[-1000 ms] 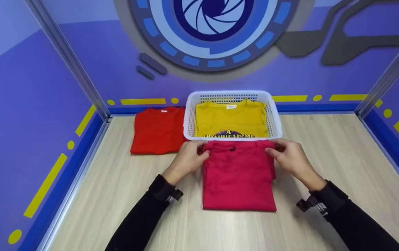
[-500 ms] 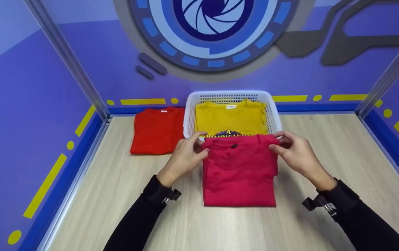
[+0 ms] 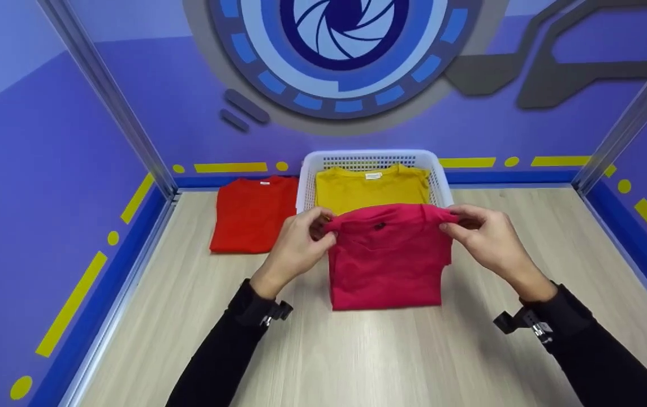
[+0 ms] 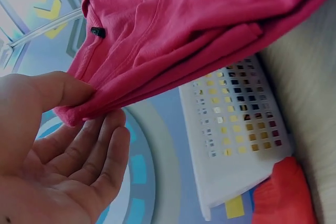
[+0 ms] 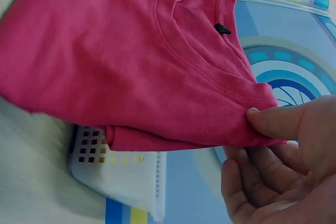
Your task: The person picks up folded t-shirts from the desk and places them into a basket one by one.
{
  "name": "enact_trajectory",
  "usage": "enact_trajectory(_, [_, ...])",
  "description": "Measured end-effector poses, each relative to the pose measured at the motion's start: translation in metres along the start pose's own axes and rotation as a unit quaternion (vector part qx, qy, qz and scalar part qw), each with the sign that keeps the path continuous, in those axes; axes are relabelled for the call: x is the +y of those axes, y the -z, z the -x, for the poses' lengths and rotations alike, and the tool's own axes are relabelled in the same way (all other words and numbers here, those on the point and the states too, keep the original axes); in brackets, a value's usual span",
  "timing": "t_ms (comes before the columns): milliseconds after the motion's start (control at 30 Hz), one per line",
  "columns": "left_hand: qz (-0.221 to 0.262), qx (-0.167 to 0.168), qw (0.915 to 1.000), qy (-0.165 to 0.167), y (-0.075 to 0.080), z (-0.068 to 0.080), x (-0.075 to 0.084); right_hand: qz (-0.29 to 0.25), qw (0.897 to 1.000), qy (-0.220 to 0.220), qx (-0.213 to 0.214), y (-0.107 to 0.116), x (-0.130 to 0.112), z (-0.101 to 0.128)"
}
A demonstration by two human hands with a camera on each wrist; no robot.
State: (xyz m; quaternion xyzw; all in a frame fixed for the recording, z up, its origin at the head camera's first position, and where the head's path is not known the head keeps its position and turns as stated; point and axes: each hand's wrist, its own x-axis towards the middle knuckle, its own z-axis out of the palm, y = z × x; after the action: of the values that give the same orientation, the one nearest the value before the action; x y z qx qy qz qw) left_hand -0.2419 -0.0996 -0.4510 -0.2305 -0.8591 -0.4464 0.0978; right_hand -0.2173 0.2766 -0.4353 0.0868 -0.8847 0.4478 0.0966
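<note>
A folded crimson T-shirt [image 3: 385, 265] hangs between my hands, its neckline with a small black tag [image 4: 98, 32] uppermost. My left hand [image 3: 301, 243] pinches one shoulder corner between thumb and fingers. At the opposite corner my right hand [image 3: 487, 240] pinches in the same way, as the right wrist view also shows. The shirt's top edge overlaps the front of a white plastic basket [image 3: 307, 183] in the head view. Inside the basket lies a folded yellow T-shirt [image 3: 363, 192], its lower part hidden behind the crimson one.
To the left of the basket a folded red T-shirt [image 3: 253, 217] lies on the light wood table [image 3: 188, 328]. The basket stands against the patterned purple back wall [image 3: 188, 107]. Side walls with metal corner posts [image 3: 111, 96] bound the table left and right.
Both hands have raised the crimson T-shirt's neckline and carried it away from me, toward the basket. Its lower fold has shifted the same way. The red and yellow shirts stay put.
</note>
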Motion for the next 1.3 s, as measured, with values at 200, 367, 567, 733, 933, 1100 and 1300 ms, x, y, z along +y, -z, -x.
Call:
enact_trajectory(200, [0.009, 0.018, 0.9994, -0.03, 0.01, -0.011, 0.009, -0.026, 0.999, 0.025, 0.005, 0.004, -0.006, -0.007])
enact_trajectory(367, [0.008, 0.022, 0.9985, -0.049, 0.021, -0.02, 0.017, -0.028, 0.998, 0.052, 0.011, 0.01, -0.016, -0.013])
enact_trajectory(567, [-0.02, 0.011, 0.9976, -0.065, 0.033, -0.028, 0.022, -0.01, 0.997, 0.069, 0.021, 0.021, -0.032, -0.02])
enact_trajectory(733, [-0.017, -0.005, 0.9981, -0.058, 0.043, -0.039, 0.026, 0.02, 0.996, 0.089, 0.024, 0.027, -0.039, -0.031])
enact_trajectory(933, [-0.007, -0.039, 0.9987, -0.032, 0.053, -0.063, 0.026, 0.045, 0.997, 0.069, 0.005, 0.03, -0.04, -0.058])
enact_trajectory(1100, [-0.026, -0.056, 0.9981, -0.004, 0.053, -0.085, 0.017, 0.06, 0.998, 0.018, -0.021, 0.029, -0.035, -0.084])
enact_trajectory(1300, [-0.039, -0.062, 0.9963, 0.044, 0.05, -0.112, 0.0, 0.085, 0.996, 0.003, -0.033, 0.019, -0.031, -0.118])
